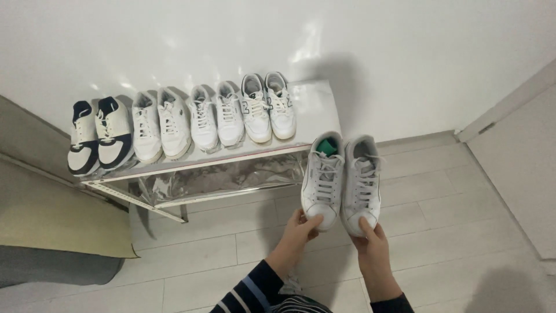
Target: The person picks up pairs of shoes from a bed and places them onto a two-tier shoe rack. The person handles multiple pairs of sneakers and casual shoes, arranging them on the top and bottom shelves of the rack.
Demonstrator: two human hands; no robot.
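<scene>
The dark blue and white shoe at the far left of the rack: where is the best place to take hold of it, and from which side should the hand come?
Grip the dark blue and white shoe at its toe, from the front of the rack. The toe points toward the viewer at the open edge; the heel faces the wall and another shoe presses its right side.

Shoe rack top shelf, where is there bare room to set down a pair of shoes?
The bare patch is the right end of the top shelf, between the grey-trimmed pair and the shelf's right edge. Leftward it is crowded: four pairs stand side by side up to the navy-and-white pair at the left end. The left hand and right hand each hold a white sneaker over open floor.
</scene>
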